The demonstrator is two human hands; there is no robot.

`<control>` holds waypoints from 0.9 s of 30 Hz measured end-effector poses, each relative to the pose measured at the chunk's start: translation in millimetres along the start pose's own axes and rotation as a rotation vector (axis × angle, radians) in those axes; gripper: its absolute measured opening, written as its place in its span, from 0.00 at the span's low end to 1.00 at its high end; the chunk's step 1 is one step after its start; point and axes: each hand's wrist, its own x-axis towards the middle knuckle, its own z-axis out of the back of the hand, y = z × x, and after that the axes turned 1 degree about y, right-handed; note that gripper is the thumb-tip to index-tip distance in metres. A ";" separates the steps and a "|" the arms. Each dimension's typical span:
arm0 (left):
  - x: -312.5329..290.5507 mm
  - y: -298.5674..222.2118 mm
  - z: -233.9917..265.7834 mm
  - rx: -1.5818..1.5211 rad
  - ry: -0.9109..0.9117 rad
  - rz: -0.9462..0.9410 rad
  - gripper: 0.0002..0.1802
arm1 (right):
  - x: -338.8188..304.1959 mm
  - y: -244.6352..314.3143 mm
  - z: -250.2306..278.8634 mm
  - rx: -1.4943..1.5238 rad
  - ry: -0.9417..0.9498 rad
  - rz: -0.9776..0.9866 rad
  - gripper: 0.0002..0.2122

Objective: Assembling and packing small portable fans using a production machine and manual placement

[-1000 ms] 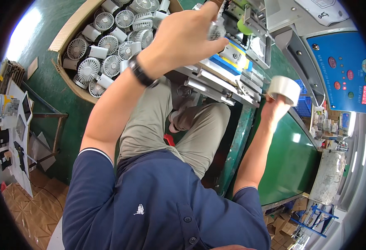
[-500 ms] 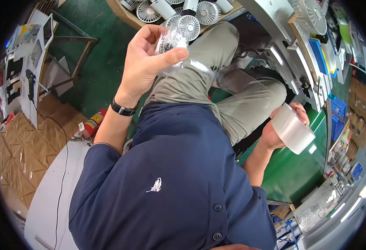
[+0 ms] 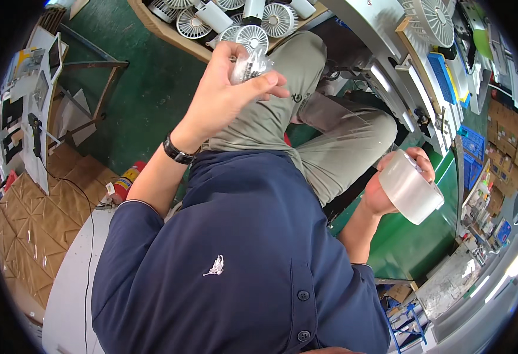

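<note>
Left hand (image 3: 226, 91), fingers half-curled with thumb and forefinger pinching, has crumpled clear film (image 3: 249, 69) just this side of the near edge of a carton (image 3: 170, 35) of white handheld fans (image 3: 252, 39). Over the knees, a faint clear strip (image 3: 359, 112) seems to run toward the roll, its ends hard to trace; some film looks pulled off and bunched, no cut visible. Right hand (image 3: 380, 193), fingers wrapped round the rim, grips the wide clear roll (image 3: 411, 190) above the green worktop's (image 3: 415, 248) far end, plenty apparently left wound.
</note>
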 end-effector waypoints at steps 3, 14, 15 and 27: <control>2.8 5.1 -12.3 0.129 -0.010 -0.051 0.27 | 1.5 3.3 4.5 0.016 0.003 -0.002 0.13; 36.7 -12.6 -54.9 0.266 0.140 -0.219 0.41 | 31.8 14.8 21.3 0.147 -0.096 0.105 0.16; 38.0 -22.3 -61.1 0.263 0.167 -0.208 0.42 | 38.4 15.8 26.7 0.102 -0.112 0.160 0.16; 118.0 -125.5 -177.4 0.896 0.252 -0.822 0.33 | 152.7 3.9 85.1 -0.043 -0.304 -0.145 0.14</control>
